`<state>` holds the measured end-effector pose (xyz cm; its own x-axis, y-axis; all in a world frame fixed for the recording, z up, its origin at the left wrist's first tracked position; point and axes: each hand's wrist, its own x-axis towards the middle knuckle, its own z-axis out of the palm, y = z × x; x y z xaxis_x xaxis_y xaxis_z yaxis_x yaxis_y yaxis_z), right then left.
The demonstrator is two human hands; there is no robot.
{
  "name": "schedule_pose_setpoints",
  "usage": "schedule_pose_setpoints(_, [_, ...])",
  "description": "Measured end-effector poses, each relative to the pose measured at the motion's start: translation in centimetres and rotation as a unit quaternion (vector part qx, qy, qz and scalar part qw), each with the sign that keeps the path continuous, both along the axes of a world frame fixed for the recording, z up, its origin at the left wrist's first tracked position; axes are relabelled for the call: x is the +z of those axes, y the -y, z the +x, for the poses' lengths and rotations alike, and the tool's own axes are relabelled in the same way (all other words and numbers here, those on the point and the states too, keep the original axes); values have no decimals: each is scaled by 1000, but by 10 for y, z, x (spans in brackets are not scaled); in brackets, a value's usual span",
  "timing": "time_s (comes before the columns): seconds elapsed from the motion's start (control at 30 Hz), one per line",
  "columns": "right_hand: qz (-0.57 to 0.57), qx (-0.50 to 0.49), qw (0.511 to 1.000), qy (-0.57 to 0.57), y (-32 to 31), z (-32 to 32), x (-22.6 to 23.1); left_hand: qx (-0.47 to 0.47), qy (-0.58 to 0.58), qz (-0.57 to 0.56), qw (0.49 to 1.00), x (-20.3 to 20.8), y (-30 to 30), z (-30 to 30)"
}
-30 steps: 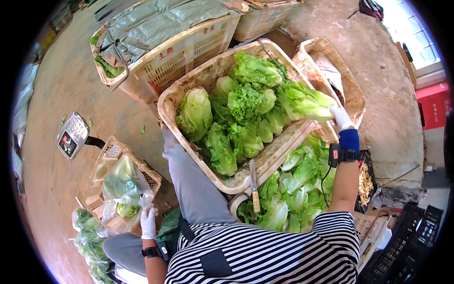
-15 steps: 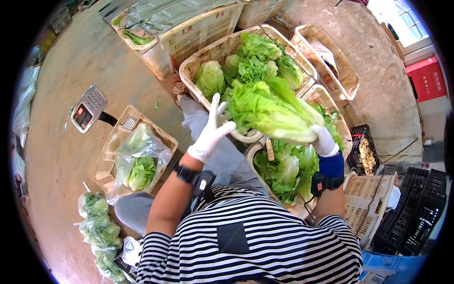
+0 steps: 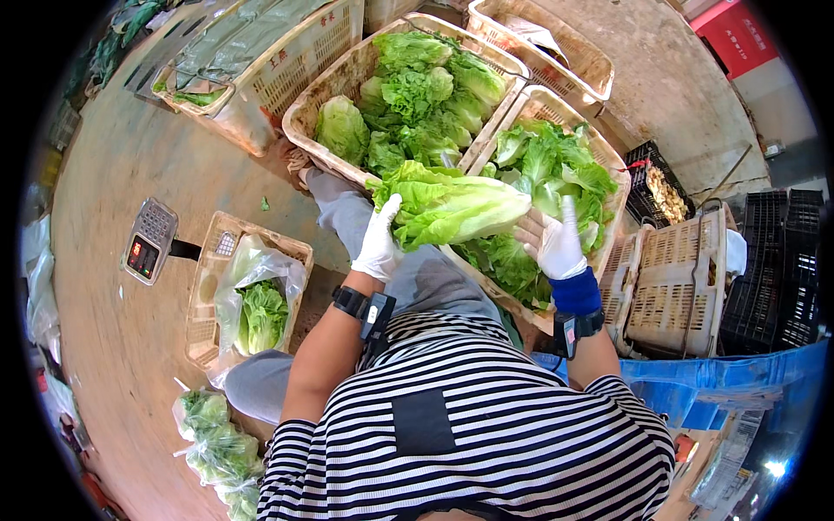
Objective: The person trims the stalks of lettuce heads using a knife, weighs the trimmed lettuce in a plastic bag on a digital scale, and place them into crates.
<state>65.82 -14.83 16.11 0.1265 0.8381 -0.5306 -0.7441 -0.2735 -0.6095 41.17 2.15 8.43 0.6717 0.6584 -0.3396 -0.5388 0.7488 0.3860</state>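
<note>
In front of my body, a long green lettuce head (image 3: 456,208) lies sideways, its pale stem end to the right. My white-gloved left hand (image 3: 380,239) grips the leafy end, part of its fingers hidden by leaves. Just right of the stem end, my right hand (image 3: 553,243) is open, fingers spread and thumb up, apart from the lettuce. Beneath that hand sits a crate (image 3: 618,187) of loose lettuce leaves (image 3: 556,165). Farther off, a larger crate (image 3: 300,117) holds several lettuce heads (image 3: 417,91).
At left, a tan crate (image 3: 201,334) holds a lettuce in a clear bag (image 3: 228,304), beside a scale display (image 3: 149,241). Bagged lettuces (image 3: 217,447) lie at lower left. Stacked crates (image 3: 673,295), black crates (image 3: 773,269) and a blue container (image 3: 704,373) stand at right.
My left hand has closed on the leafy end of the lettuce. My right hand has let go of the stem end and opened. The whole view has shifted.
</note>
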Motion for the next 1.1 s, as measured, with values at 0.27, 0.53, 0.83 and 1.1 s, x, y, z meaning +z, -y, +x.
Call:
schedule_pose_setpoints(0.27, [185, 38, 629, 755, -9, -31, 26, -35, 27, -11, 999, -7, 5, -1])
schedule_pose_setpoints(0.53, [281, -38, 650, 705, 11, -33, 21, -54, 113, 51, 991, -6, 15, -6])
schedule_pose_setpoints(0.83, [315, -109, 802, 495, 18, 3, -2, -72, 146, 74, 984, -3, 11, 8])
schedule_pose_setpoints(1.1, [1, -121, 990, 73, -2, 0, 23, -60, 73, 248, 964, 29, -5, 13])
